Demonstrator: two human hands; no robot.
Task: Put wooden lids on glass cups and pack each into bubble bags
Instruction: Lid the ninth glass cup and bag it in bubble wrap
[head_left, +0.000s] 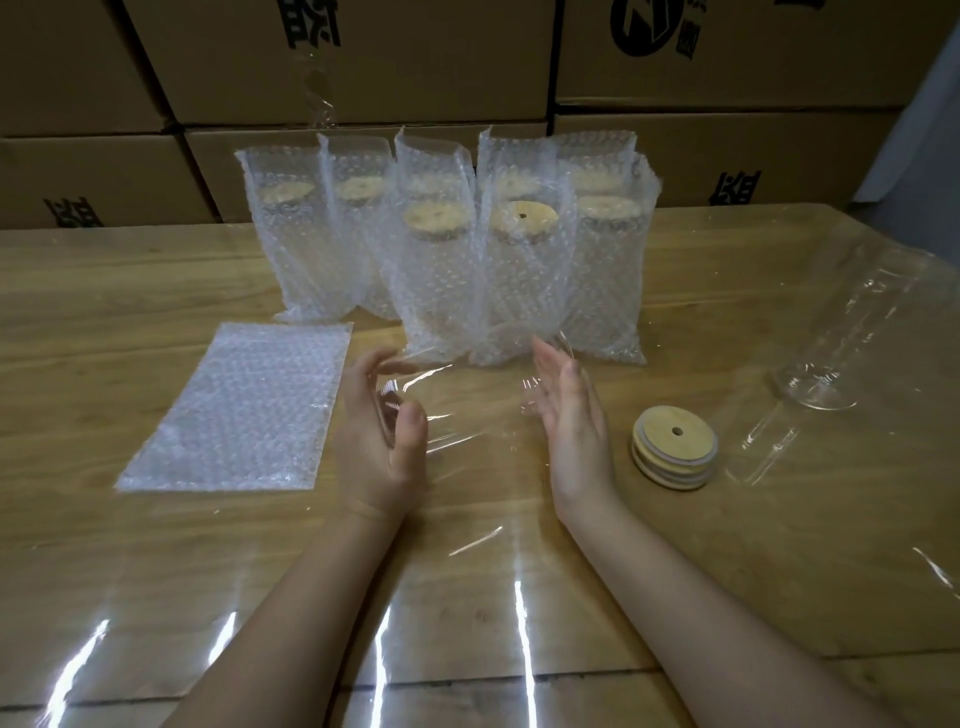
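"Two hands over the counter – how do we read them?"

"We see the left hand cupped, fingers loosely bent and thumb forward, palm turned inward. The right hand faces it with fingers straight and together. Between the palms we make out a faint glass cup lying crosswise (mostly glints and a curved rim by the right fingertips). Whether the left hand truly grips it, we cannot tell."

"And the finished ones?"

"Several bagged cups stand upright in two rows just beyond the hands, a wooden lid showing through each bubble bag. The nearest bags almost touch the fingertips."

"What else do we have to work with?"

"Left of the left hand lie the flat bubble bags, stacked. Right of the right hand sits a small stack of wooden lids, the top one with a hole in it. Farther right a second cup lies on its side. Clear film covers the counter – it shines in streaks near us. Brown cartons are stacked behind."
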